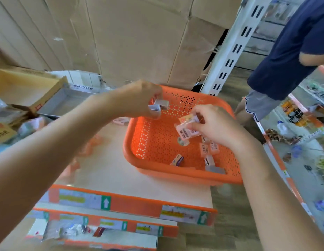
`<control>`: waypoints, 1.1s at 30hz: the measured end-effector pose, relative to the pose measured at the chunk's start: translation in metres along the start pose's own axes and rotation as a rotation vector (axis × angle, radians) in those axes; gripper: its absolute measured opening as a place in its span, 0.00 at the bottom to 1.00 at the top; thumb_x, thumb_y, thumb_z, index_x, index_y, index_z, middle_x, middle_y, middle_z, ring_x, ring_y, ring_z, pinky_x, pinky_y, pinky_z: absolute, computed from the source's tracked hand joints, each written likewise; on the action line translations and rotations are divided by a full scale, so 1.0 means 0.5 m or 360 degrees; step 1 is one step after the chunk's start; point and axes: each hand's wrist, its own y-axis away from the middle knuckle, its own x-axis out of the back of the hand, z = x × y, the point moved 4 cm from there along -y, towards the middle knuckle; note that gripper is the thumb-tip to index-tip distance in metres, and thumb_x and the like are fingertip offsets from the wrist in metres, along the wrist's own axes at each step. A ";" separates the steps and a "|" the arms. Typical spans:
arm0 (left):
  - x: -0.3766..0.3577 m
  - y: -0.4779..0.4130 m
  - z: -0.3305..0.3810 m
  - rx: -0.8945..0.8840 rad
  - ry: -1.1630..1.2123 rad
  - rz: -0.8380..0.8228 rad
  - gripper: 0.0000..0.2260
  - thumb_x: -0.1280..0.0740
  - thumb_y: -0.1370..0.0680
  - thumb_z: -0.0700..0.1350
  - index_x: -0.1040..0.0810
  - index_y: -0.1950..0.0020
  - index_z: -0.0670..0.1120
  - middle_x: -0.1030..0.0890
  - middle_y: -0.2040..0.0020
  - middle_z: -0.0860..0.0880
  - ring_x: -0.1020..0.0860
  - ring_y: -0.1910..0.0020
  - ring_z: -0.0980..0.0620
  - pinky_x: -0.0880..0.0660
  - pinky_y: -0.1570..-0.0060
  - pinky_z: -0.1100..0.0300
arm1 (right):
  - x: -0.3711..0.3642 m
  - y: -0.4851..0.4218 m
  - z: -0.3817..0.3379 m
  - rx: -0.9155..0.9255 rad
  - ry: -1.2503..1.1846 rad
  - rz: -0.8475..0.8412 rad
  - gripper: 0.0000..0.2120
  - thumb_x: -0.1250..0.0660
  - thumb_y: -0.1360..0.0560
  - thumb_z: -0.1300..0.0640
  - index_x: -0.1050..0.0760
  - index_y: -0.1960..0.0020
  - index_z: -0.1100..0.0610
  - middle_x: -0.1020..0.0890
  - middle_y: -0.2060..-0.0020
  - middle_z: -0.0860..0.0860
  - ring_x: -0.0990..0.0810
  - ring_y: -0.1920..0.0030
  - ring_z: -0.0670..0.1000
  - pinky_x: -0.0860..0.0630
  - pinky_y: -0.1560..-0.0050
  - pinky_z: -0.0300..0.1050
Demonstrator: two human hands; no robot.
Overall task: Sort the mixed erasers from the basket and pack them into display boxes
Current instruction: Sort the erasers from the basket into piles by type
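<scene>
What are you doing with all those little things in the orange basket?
A person is sorting erasers. The left hand holds a couple of grey erasers over the far corner of the orange basket, and the right hand pinches some pink-wrapped erasers above it. A few loose erasers lie inside. An open grey box sits to the left.

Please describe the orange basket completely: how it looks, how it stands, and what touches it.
The orange basket looks like plastic: roughly square, rounded corners, thick smooth rim, walls and floor full of small holes. It stands upright on the pale shelf board, toward its right side. A few loose erasers lie on its floor. The left hand holds grey erasers over its far left rim, the right hand holds wrapped erasers above its inside; neither plainly touches it.
</scene>
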 end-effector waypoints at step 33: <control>0.126 0.053 -0.328 -0.0140 -0.0168 0.0217 0.16 0.33 0.25 0.52 0.25 0.39 0.48 0.24 0.39 0.47 0.25 0.43 0.45 0.28 0.43 0.51 | 0.003 -0.084 -0.284 -0.0281 -0.0127 0.0835 0.05 0.31 0.27 0.55 0.23 0.51 0.54 0.23 0.62 0.47 0.22 0.55 0.56 0.25 0.54 0.51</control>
